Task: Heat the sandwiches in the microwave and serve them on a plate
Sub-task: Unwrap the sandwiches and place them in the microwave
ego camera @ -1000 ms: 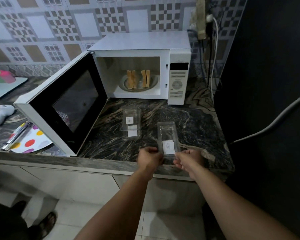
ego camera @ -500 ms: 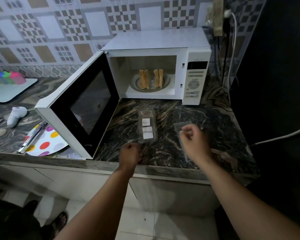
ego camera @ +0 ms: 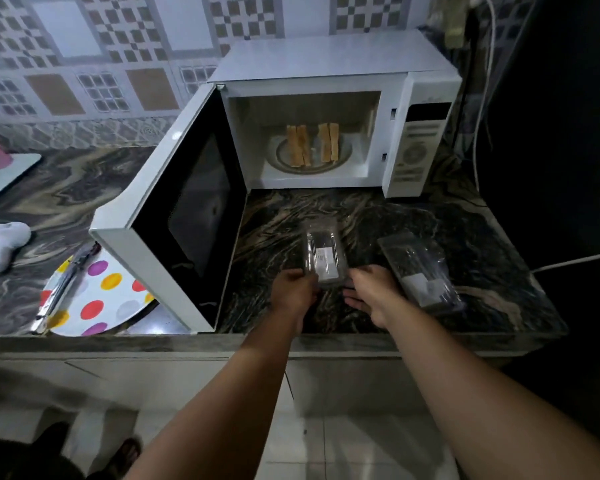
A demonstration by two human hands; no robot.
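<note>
Now both hands meet at a clear plastic container (ego camera: 324,252) on the counter (ego camera: 482,244).

At nine o'clock lies a spotted plate (ego camera: 96,299). The left hand (ego camera: 293,292) pinches the container's near-left corner; the right hand (ego camera: 371,292) hangs just beside it, fingers loosely spread, grasping nothing. At twelve o'clock the microwave (ego camera: 326,64) stands open, two sandwiches (ego camera: 312,144) upright inside. At three o'clock lies a second container (ego camera: 420,268).

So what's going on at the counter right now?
A person stands at the dark marbled counter. Both hands, left hand and right hand, are at the near end of an empty clear plastic sandwich pack; a second clear pack lies to its right. Two pairs of toasted sandwich halves stand on the turntable inside the white microwave, door open. The polka-dot plate waits at left.
</note>
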